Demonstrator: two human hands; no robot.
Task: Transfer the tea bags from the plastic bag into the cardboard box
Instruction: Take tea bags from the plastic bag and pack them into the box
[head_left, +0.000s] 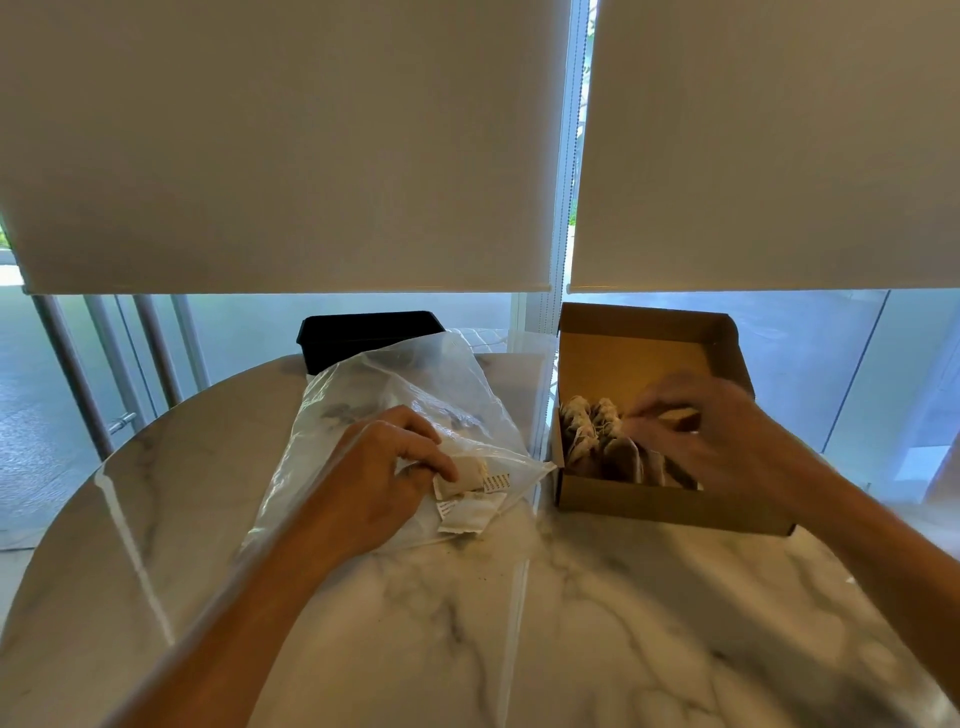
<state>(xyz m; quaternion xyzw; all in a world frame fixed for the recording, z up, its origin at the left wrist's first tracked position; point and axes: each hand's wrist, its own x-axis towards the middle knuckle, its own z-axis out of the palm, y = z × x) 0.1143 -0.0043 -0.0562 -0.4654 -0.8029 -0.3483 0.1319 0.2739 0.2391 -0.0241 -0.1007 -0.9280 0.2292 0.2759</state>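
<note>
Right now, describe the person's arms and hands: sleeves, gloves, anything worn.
Both forearms are bare as far as the picture shows; no sleeve reaches into view. The left hand wears no glove, and no ring, watch or band shows on it. The right hand is also ungloved, but motion blur hides any small detail on its fingers.

Daylight enters through the window strip (363, 322) below two lowered roller blinds (291, 145); interior moderately dim, backlit. Long glare streaks on the marble table (571, 623). Right hand (711, 431) motion-blurred; wide-angle bowing at frame edges, corners soft.
</note>
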